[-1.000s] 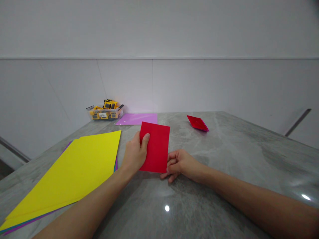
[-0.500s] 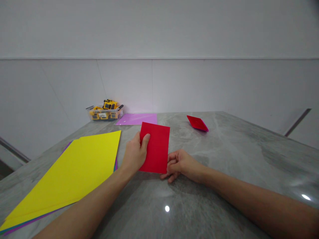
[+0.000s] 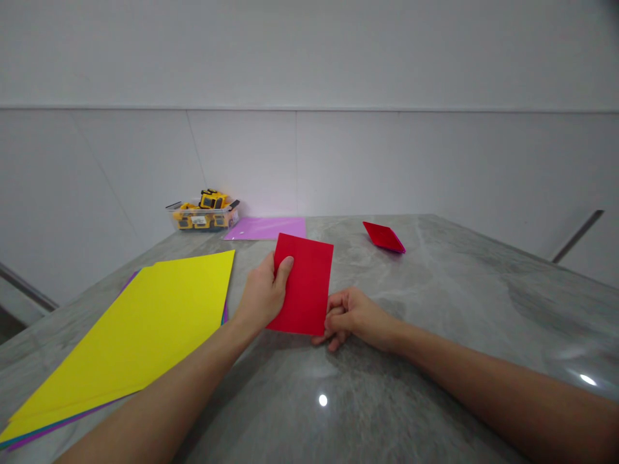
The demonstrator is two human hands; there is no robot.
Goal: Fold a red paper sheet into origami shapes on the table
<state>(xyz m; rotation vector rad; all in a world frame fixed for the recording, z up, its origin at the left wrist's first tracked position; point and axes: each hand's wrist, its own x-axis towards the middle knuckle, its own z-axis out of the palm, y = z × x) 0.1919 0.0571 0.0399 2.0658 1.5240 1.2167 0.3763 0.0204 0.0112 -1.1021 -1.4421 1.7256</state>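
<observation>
My left hand grips the left side of a red sheet of paper, thumb on the face turned toward me and fingers hidden behind. The red paper is held up at a tilt above the table, and whether it is folded cannot be told. At its lower right corner, my right hand has its thumb and fingers closed on the edge. Some of the right fingertips show below the corner. Left of my hands lies a stack of large paper sheets, yellow on top, with teal and purple edges peeking out.
A folded red paper piece with a purple underside lies at the back right. Against the wall are a pink-purple sheet and a clear plastic box with yellow toy vehicles. The grey marble-patterned table extends right.
The red paper has tilted slightly, its top edge shifting a little to the right. Both hands keep nearly the same places, and the camera view has moved very slightly.
</observation>
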